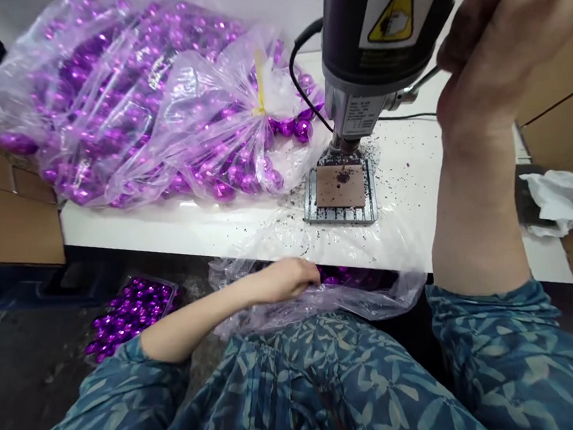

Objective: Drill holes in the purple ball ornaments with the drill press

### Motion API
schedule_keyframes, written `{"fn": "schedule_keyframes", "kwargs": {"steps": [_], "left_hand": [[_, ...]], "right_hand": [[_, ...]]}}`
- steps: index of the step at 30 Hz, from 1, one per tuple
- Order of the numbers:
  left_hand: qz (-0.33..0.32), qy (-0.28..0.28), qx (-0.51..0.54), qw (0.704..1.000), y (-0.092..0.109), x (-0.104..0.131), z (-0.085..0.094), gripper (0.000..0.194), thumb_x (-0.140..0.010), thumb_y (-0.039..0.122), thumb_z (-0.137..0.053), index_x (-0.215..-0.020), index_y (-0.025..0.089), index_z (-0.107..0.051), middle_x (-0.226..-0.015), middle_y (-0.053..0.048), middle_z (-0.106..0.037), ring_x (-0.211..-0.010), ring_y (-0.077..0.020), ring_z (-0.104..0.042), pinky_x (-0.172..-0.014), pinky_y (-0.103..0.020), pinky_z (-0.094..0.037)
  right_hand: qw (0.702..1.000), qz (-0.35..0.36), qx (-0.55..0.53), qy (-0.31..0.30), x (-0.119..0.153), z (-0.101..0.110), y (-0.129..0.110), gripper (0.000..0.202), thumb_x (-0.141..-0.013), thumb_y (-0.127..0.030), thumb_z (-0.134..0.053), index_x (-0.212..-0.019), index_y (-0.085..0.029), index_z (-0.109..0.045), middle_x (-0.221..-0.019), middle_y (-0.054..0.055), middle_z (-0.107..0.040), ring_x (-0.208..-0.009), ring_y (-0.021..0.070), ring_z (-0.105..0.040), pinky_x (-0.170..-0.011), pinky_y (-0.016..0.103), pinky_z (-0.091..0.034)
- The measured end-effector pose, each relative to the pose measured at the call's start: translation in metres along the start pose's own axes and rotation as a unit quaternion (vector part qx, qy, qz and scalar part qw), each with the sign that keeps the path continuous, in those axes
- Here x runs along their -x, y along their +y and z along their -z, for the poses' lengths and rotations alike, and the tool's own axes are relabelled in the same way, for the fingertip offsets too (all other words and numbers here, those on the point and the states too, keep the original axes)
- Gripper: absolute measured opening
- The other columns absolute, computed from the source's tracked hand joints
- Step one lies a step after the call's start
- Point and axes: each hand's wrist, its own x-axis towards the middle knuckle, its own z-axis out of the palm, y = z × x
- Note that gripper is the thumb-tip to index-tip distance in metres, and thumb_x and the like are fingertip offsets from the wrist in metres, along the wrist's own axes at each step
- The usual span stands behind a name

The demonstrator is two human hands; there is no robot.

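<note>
My right hand (pixel 515 27) is raised at the upper right, its fingers wrapped round the thin metal handle (pixel 425 80) of a black bench drill press (pixel 378 66). Below the drill head, a brown board (pixel 328 196) with a small hole and dark shavings lies on a slotted metal base (pixel 341 217). My left hand (pixel 289 279) is closed over the mouth of a clear plastic bag (pixel 369 307) at the table's front edge. Shiny purple baubles (pixel 339 276) show inside this bag. Its fingertips are hidden, so what they grip cannot be made out.
A large tied plastic bag (pixel 157 112) full of purple baubles covers the table's left side. More baubles fill a container (pixel 134 312) low at left. Cardboard boxes (pixel 9 199) stand on both sides. White tissue (pixel 566 197) lies at right; dark shavings dot the white tabletop (pixel 410 197).
</note>
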Motion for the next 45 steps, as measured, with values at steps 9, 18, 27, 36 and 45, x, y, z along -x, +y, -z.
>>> {"fn": "schedule_keyframes", "kwargs": {"steps": [9,18,27,36,45], "left_hand": [[0.174,0.262,-0.073,0.946,-0.149,-0.191,0.126,0.033,-0.081,0.002,-0.061,-0.104,0.019,-0.077,-0.11,-0.011,-0.079,-0.108,-0.0316,-0.076,-0.107,-0.053,-0.061],[0.23,0.242,-0.081,0.939,-0.187,-0.233,0.102,0.037,-0.077,0.005,-0.082,-0.11,0.018,-0.073,-0.106,-0.011,-0.079,-0.11,-0.0349,-0.075,-0.105,-0.05,-0.059],[0.263,0.304,0.511,0.76,-0.084,-0.136,0.119,0.034,-0.097,0.048,-0.08,-0.111,0.019,-0.069,-0.101,-0.008,-0.08,-0.091,-0.0184,-0.08,-0.079,-0.029,-0.066],[0.254,0.282,0.676,0.632,-0.045,-0.106,0.09,0.022,-0.101,0.028,-0.068,-0.12,0.016,-0.067,-0.121,-0.014,-0.079,-0.132,-0.0318,-0.074,-0.116,-0.055,-0.063],[0.205,0.31,0.503,0.78,-0.071,-0.115,0.04,0.067,-0.062,0.044,-0.108,-0.104,0.021,-0.061,-0.102,-0.004,-0.082,-0.098,-0.0196,-0.08,-0.103,-0.041,-0.062]], "right_hand": [[0.99,0.134,-0.032,0.009,0.005,0.0,0.006,0.06,-0.091,-0.035,-0.073,-0.052,-0.024,-0.028,-0.042,-0.007,-0.028,-0.034,0.0051,-0.033,-0.039,0.028,-0.012],[0.985,0.172,-0.023,0.011,0.004,0.003,0.009,0.081,-0.065,-0.09,-0.068,-0.053,-0.023,-0.025,-0.041,-0.007,-0.025,-0.033,0.0025,-0.02,-0.036,0.032,-0.008],[0.985,0.164,-0.045,0.002,0.009,0.001,0.005,0.076,-0.067,-0.073,-0.076,-0.055,-0.022,-0.021,-0.043,-0.006,-0.024,-0.034,0.0047,-0.031,-0.038,0.031,-0.009],[0.988,0.153,-0.031,0.01,0.002,0.0,0.011,0.076,-0.06,-0.089,-0.065,-0.054,-0.026,-0.023,-0.04,-0.008,-0.027,-0.032,0.0047,-0.027,-0.037,0.032,-0.008],[0.987,0.159,-0.031,0.009,-0.005,0.001,0.026,0.064,-0.07,-0.077,-0.063,-0.058,-0.029,-0.023,-0.04,-0.008,-0.025,-0.032,0.0052,-0.018,-0.039,0.037,-0.013]]}}
